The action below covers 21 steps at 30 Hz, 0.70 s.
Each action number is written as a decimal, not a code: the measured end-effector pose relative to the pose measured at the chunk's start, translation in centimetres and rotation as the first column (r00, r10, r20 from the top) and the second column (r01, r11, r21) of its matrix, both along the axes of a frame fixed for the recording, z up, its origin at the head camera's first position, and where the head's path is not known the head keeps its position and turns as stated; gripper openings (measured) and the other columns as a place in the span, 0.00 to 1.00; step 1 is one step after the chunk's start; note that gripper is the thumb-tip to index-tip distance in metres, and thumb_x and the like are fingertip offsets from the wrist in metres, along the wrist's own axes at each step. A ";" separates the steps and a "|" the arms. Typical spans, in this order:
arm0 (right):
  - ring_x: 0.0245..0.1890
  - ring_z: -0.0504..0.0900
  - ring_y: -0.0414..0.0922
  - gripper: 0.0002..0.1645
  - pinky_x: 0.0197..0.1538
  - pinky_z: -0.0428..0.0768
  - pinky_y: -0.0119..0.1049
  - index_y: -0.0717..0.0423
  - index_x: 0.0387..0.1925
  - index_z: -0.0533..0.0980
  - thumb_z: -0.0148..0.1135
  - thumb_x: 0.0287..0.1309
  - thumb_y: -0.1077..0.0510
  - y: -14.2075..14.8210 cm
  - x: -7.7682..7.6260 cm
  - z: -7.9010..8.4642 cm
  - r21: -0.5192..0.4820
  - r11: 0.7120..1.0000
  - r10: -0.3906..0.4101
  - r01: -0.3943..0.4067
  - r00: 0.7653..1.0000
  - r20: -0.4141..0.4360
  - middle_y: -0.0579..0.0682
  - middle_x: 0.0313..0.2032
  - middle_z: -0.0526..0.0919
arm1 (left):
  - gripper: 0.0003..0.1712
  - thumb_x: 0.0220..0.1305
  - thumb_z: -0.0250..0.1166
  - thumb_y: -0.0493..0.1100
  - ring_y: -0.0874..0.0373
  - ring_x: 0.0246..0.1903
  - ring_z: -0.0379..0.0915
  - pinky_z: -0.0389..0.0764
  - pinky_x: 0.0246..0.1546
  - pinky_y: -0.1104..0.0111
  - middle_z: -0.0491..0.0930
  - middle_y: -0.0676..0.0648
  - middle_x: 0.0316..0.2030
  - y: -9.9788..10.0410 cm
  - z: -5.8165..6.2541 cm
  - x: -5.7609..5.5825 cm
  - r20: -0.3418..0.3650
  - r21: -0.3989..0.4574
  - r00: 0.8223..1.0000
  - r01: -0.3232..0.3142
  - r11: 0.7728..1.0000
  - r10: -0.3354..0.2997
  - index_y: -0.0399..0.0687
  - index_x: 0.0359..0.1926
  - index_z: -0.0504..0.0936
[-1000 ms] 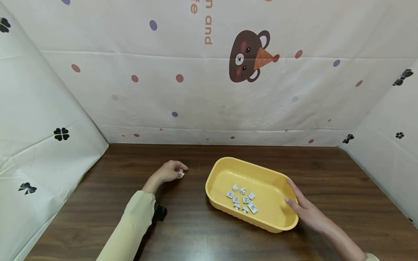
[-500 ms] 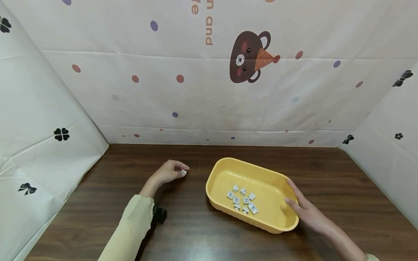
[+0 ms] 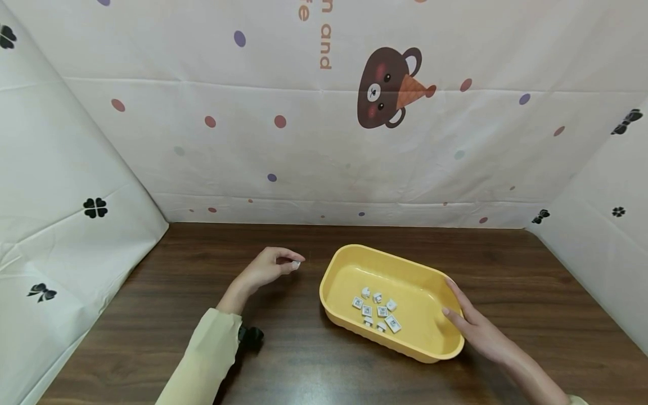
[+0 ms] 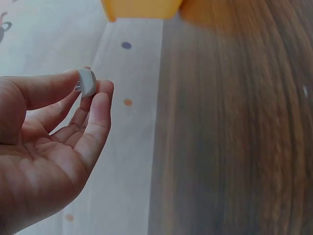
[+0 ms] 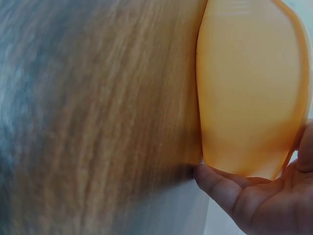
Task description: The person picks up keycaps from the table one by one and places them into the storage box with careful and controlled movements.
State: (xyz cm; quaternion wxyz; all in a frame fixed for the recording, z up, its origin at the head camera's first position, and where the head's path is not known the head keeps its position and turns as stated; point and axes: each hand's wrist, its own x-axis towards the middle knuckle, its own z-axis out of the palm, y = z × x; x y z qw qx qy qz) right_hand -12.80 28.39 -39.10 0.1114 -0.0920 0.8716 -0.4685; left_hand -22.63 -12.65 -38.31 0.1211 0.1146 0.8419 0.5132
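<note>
My left hand (image 3: pixel 267 268) is raised over the table, left of a yellow plastic bin (image 3: pixel 331 315). Between its thumb and fingertips it pinches a small white keycap (image 4: pixel 87 82), whose underside with a short stem faces the thumb side in the left wrist view. The right hand (image 3: pixel 475 326) grips the bin's right end, thumb over the rim and fingers along the outer wall (image 5: pixel 252 98). Inside the bin lie several white keycaps (image 3: pixel 382 311), some with the printed face up, others tipped on their sides.
The dark wood table (image 3: pixel 309 371) carries the bin right of centre. A white printed cloth (image 3: pixel 324 152) stands along the back edge and both sides. A black wrist camera (image 3: pixel 251 338) sits under the left forearm.
My left hand has moved right and slightly up, toward the bin, with the keycap pinched in its fingertips. The right hand and the bin have stayed in place.
</note>
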 end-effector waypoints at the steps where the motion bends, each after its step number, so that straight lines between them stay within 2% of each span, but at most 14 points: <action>1: 0.64 0.38 0.64 0.41 0.45 0.47 0.07 0.47 0.71 0.34 0.44 0.67 0.51 0.0 0.0 0.0 -0.001 1.000 0.000 0.000 1.000 -0.003 0.66 0.68 0.34 | 0.14 0.61 0.59 0.38 0.48 0.42 0.75 0.76 0.43 0.56 0.78 0.42 0.47 0.1 0.1 0.1 -0.007 0.005 1.000 0.003 1.000 -0.003 0.38 0.47 0.79; 8: 0.64 0.37 0.61 0.40 0.45 0.47 0.07 0.47 0.71 0.34 0.44 0.68 0.52 0.0 0.0 -0.1 -0.016 1.000 0.004 -0.005 1.000 -0.019 0.65 0.68 0.34 | 0.14 0.62 0.59 0.40 0.46 0.43 0.74 0.75 0.44 0.55 0.77 0.39 0.48 1.1 0.7 0.7 -0.040 0.064 0.998 0.044 0.997 -0.041 0.38 0.47 0.79; 14: 0.64 0.37 0.61 0.40 0.45 0.47 0.06 0.47 0.71 0.34 0.44 0.68 0.52 0.0 0.0 -0.1 -0.017 1.000 0.005 -0.006 1.000 -0.025 0.65 0.68 0.34 | 0.12 0.61 0.60 0.41 0.52 0.41 0.74 0.74 0.45 0.53 0.78 0.45 0.47 2.0 1.3 1.3 -0.068 0.069 0.996 0.056 0.996 -0.051 0.43 0.46 0.81; 21: 0.64 0.37 0.62 0.40 0.45 0.47 0.07 0.47 0.71 0.35 0.44 0.67 0.52 0.0 0.0 0.0 -0.009 1.000 0.002 -0.002 1.000 -0.014 0.66 0.68 0.34 | 0.11 0.61 0.60 0.40 0.42 0.44 0.73 0.73 0.46 0.50 0.77 0.43 0.48 2.9 1.7 1.8 -0.056 0.112 0.996 0.077 0.991 -0.071 0.45 0.45 0.81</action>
